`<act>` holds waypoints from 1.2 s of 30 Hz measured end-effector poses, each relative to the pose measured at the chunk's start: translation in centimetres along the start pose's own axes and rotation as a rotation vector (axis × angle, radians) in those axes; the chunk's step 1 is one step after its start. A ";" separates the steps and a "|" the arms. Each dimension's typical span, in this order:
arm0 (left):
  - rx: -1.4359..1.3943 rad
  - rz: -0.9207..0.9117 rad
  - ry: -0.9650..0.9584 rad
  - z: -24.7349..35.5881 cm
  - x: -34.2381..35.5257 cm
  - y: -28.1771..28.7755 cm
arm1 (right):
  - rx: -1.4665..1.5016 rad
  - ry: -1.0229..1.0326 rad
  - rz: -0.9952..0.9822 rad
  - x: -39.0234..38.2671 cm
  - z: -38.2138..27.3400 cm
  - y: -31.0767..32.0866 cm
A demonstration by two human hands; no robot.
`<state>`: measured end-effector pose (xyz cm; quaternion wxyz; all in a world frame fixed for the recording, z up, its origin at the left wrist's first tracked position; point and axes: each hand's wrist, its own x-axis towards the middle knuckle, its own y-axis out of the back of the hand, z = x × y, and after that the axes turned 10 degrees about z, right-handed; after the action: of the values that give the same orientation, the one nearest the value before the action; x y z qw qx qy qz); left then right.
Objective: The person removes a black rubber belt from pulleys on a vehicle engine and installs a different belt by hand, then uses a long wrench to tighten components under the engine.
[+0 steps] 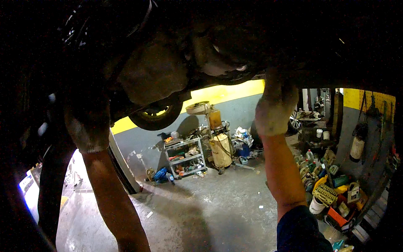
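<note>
Well, the dark underside of a vehicle (214,59) hangs right overhead, with a rounded casing (155,69) bulging down from its middle. Two arms reach up toward it: the left hand (88,122) rises left of the casing, the right hand (277,105) well to the right of it. Both hands look covered, perhaps gloved. Their fingers vanish into shadow, so I can't tell how far open they are, or whether either has hold of anything.

Just beyond the casing, a wheel (161,124) shows low against the far wall (235,105), which is yellow above and grey below. At the foot of that wall stands a grey shelf cart (182,143) loaded with odds and ends, a blue bundle (160,175) on the floor (235,189) to its left. Just right of the cart is a cream tank (222,151) with an amber container (215,119) above it. Off to the right, bottles (310,155) crowd the floor, and nearer lie a white bucket (316,206) and an orange-red bin (337,217).
</note>
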<state>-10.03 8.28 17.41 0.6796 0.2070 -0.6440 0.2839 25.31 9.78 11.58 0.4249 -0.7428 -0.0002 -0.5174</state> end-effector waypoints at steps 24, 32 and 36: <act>0.034 0.041 0.052 1.3 -1.9 0.2 | -0.353 0.126 -0.234 11.2 8.6 -3.5; 0.366 0.344 0.014 1.0 -0.8 -2.0 | -0.312 0.053 -0.283 10.0 9.2 -2.2; 0.871 0.374 -0.148 -0.1 -1.6 -0.1 | -0.283 0.012 -0.345 11.2 8.8 -3.0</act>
<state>-9.93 8.08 15.87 0.4192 0.3727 -0.5377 0.6294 35.96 12.39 21.18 0.2216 -0.7809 -0.0519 -0.5816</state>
